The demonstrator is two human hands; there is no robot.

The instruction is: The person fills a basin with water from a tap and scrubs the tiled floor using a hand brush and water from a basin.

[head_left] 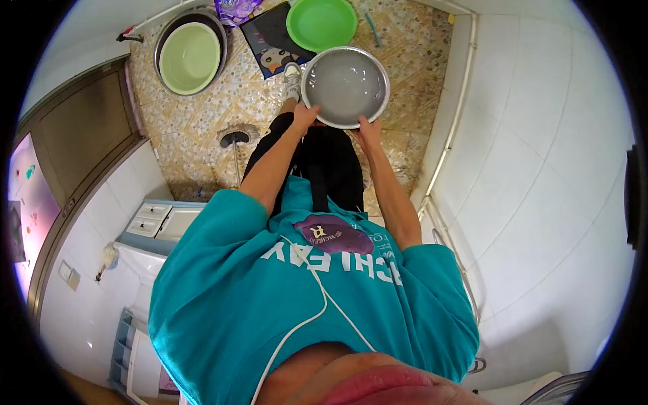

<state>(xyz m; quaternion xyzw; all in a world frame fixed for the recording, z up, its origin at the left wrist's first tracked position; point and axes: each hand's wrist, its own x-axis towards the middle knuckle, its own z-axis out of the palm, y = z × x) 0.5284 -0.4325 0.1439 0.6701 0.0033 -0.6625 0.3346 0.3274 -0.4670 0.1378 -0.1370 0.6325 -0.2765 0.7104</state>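
Left hand (305, 117) and right hand (368, 133) clasp a metal basin (384, 101) by its near rim, its water (343, 84) likely heavy, wider-set holds steadier.

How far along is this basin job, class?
Done: the metal basin appears filled with liquid. In hand: the left hand and right hand hold its rim. Left, probably: emptying it or setting it down, perhaps by the bright green basin.
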